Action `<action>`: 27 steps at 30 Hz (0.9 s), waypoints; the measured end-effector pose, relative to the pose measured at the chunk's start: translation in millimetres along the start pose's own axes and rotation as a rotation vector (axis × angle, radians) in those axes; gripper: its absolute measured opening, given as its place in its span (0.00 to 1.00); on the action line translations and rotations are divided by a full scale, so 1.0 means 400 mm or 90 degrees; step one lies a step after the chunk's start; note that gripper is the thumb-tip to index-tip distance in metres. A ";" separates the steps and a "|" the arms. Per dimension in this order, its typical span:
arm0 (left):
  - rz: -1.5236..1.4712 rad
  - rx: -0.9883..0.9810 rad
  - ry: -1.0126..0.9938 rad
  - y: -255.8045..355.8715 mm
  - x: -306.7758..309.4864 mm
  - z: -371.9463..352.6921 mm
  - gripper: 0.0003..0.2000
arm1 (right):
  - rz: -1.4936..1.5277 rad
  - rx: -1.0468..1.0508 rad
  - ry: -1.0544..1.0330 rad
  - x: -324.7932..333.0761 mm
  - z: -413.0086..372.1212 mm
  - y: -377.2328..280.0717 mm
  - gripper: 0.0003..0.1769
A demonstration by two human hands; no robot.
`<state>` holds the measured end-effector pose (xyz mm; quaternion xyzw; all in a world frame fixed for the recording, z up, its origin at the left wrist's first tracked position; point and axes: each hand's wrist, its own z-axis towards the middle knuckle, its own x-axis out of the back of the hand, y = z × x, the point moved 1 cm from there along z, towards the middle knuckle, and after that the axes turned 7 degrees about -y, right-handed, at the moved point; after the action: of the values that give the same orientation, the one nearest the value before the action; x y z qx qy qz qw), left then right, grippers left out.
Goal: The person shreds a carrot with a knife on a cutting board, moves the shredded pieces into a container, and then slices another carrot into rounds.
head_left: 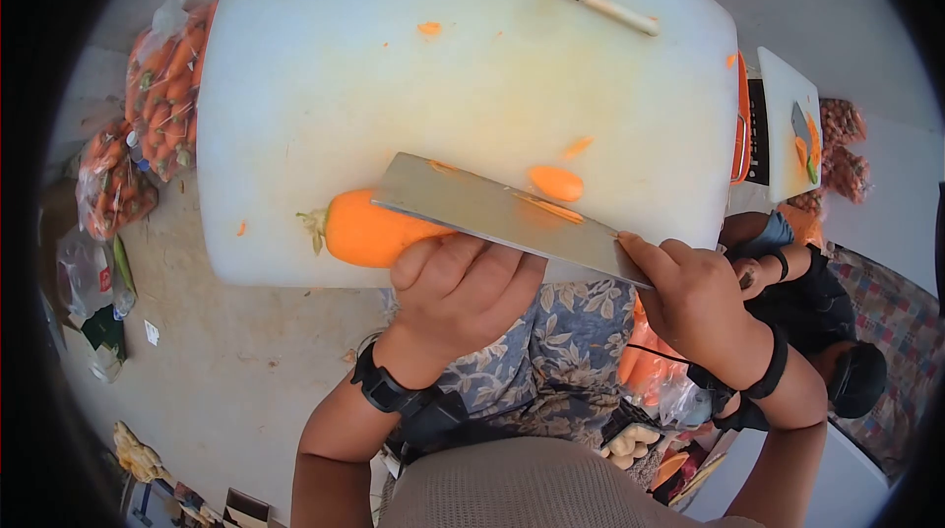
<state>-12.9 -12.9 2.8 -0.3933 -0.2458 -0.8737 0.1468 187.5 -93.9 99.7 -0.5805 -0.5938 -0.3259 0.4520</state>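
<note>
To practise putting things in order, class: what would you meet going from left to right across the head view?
Large bag of carrots, the carrot being held, left hand, cut carrot slice, right hand, smaller white cutting board, bags of reddish produce.

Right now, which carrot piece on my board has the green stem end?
The big carrot your left hand holds; the oval slice beyond the knife has none.

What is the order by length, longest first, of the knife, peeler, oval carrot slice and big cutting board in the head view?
1. Big cutting board
2. Knife, handle hidden by the right hand
3. Peeler
4. Oval carrot slice
</note>
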 end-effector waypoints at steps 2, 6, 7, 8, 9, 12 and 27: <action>0.002 0.010 0.003 -0.002 0.001 0.003 0.06 | 0.024 0.030 0.016 -0.003 0.037 -0.011 0.26; -0.015 0.010 0.004 -0.003 0.009 -0.007 0.07 | 0.029 0.026 -0.006 0.021 0.043 -0.041 0.32; -0.012 0.009 0.001 -0.002 0.012 -0.010 0.08 | 0.047 0.004 -0.028 0.030 0.030 -0.046 0.36; -0.011 0.012 0.002 0.003 0.012 -0.019 0.08 | 0.046 0.006 -0.030 0.039 0.013 -0.049 0.36; -0.132 0.096 -0.036 0.005 0.008 -0.031 0.09 | 0.035 0.008 -0.028 0.049 -0.010 -0.049 0.36; -0.234 0.146 -0.077 0.003 0.009 -0.041 0.10 | 0.035 -0.001 -0.036 0.070 -0.073 -0.053 0.37; -0.066 0.014 0.008 0.000 0.007 0.004 0.06 | 0.026 0.042 0.032 -0.005 0.070 -0.034 0.27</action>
<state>-13.7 -12.4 5.7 -0.3733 -0.2744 -0.8797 0.1070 169.7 -70.8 89.1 -0.5689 -0.5806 -0.3116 0.4921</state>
